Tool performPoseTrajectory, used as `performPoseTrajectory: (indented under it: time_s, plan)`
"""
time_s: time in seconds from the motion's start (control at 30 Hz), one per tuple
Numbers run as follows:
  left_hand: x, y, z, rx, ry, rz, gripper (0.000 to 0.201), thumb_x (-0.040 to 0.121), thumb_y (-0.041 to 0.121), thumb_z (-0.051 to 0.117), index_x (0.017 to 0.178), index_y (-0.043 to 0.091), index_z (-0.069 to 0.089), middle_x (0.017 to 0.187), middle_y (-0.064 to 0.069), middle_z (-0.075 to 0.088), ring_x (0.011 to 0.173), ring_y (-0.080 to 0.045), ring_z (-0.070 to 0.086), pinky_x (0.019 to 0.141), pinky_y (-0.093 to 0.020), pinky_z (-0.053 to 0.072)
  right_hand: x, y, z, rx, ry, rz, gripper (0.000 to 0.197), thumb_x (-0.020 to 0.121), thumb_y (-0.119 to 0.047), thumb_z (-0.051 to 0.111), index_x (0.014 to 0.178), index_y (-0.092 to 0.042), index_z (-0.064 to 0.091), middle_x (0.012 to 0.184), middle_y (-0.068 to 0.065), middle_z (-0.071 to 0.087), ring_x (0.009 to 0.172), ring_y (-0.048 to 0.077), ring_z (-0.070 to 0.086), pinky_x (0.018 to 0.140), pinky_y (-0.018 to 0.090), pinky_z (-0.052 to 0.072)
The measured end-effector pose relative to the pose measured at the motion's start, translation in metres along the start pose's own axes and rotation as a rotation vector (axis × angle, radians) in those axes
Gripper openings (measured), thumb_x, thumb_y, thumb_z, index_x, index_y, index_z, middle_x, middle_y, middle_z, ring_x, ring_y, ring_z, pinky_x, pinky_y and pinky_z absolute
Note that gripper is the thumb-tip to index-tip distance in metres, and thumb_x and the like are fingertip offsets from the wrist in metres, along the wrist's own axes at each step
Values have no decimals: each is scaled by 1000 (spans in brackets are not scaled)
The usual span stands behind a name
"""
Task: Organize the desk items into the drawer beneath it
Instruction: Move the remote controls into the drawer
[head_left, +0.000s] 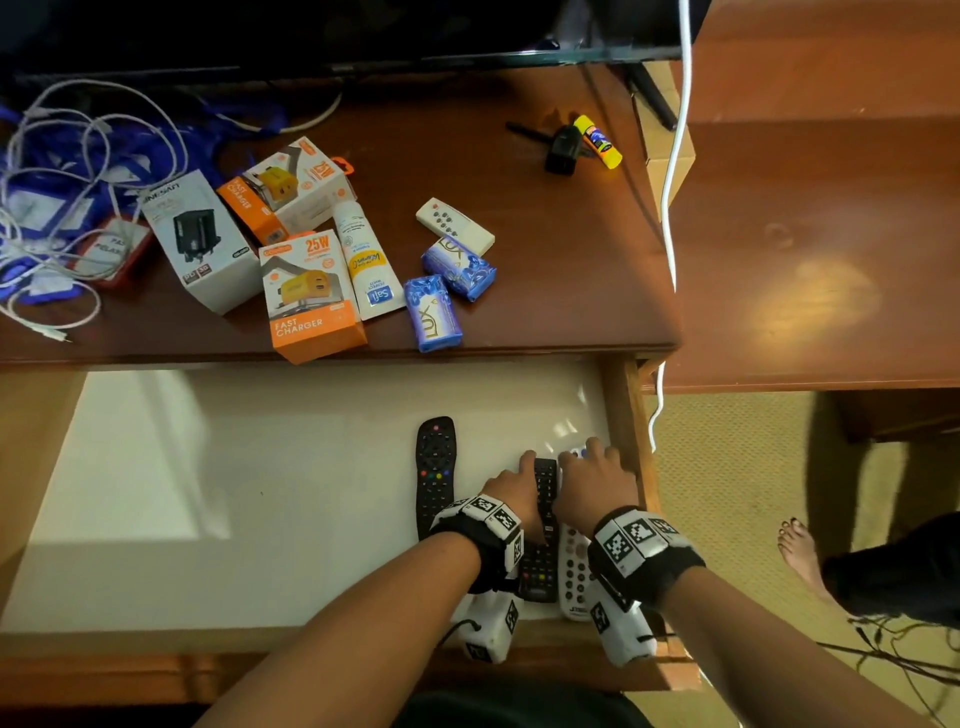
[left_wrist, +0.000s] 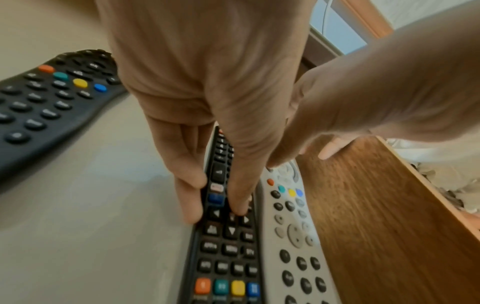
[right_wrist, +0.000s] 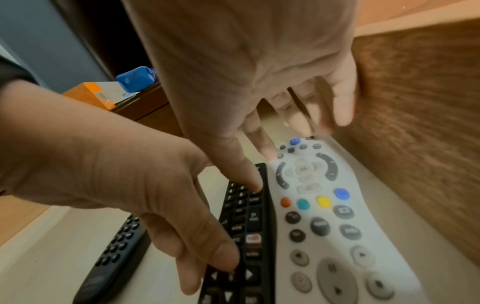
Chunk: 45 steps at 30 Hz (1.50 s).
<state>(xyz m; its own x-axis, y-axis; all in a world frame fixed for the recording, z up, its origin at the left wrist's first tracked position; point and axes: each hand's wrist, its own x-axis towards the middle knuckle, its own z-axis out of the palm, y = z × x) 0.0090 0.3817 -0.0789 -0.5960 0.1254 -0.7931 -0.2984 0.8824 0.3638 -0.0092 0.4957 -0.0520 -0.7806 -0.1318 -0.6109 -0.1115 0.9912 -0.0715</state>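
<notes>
Dark wooden desk (head_left: 545, 249), open pale-lined drawer (head_left: 260, 493) beneath, left hand (head_left: 511, 491) and right hand (head_left: 597, 480) spread on remotes (head_left: 543, 519)

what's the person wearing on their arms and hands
Both forearms are bare, with no sleeves in view. Each wrist carries a black strap set with white tiles printed with black square-pattern markers, and a white camera block with the same markers hangs below it. The left hand and right hand are bare, without gloves.
</notes>
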Motion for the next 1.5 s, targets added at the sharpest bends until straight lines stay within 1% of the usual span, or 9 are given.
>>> performPoseTrajectory:
  time_s: [0.2,0.47,0.63,0.73,0.87,1.0,1.2,1.33,1.5]
  plan:
    - [-7,3,1,-43,-108,-2,104,69,17,83,147,24,13,122,-15,57,102,-33,64,85,-45,56,0,7,11,-34,-24,-43,64,79,-31,63,136,-21,35,144,10,25,130,32,33,97,39,43]
    - [-15,-13,-4,-82,-245,43,123,77,26,79,149,22,-21,120,-19,65,104,-27,66,96,-40,51,5,6,9,-75,-20,-56,56,82,-27,60,132,-21,39,143,10,27,131,33,32,96,40,45]
    - [-15,-18,-3,-223,-233,39,115,79,26,77,152,22,-11,129,-19,58,105,-28,65,94,-41,52,8,3,12,-135,-73,-88,64,76,-43,67,133,-33,40,145,11,17,132,38,25,99,48,43]
    - [-15,-33,-10,-589,-117,-32,84,85,22,72,151,14,21,113,-18,68,88,-22,70,88,-36,56,9,2,15,-112,-82,-96,63,75,-44,69,131,-34,42,146,12,11,133,40,18,98,53,43]
    - [-26,-68,-28,-516,399,-69,35,86,24,69,119,19,61,95,-3,72,87,-16,68,87,-31,53,10,4,16,-53,-75,-79,51,78,-32,69,125,-29,48,143,11,14,133,40,16,95,51,44]
    - [-31,-94,-34,-351,594,-205,42,83,27,70,122,20,57,123,-4,53,114,-22,55,97,-34,46,10,6,14,-59,-82,-81,50,79,-31,68,125,-28,48,142,11,15,132,40,17,95,49,45]
    - [-26,-97,-17,-308,443,-329,86,77,37,75,144,17,25,136,-12,38,120,-33,49,99,-42,44,4,2,-1,-135,-162,-83,51,83,-39,60,131,-24,48,145,15,22,133,38,25,100,51,41]
    - [-25,-103,-10,-345,411,-352,88,76,36,76,143,16,22,136,-13,44,119,-32,52,97,-42,45,5,-15,-57,-65,-98,-179,39,86,-44,56,113,-16,58,114,7,57,106,27,56,85,37,50]
    - [-34,-118,-16,-361,420,-381,84,77,31,73,144,22,23,129,-12,50,115,-32,55,95,-40,46,30,-58,-156,257,239,-279,34,84,-40,58,78,-7,57,77,9,58,75,32,61,66,33,49]
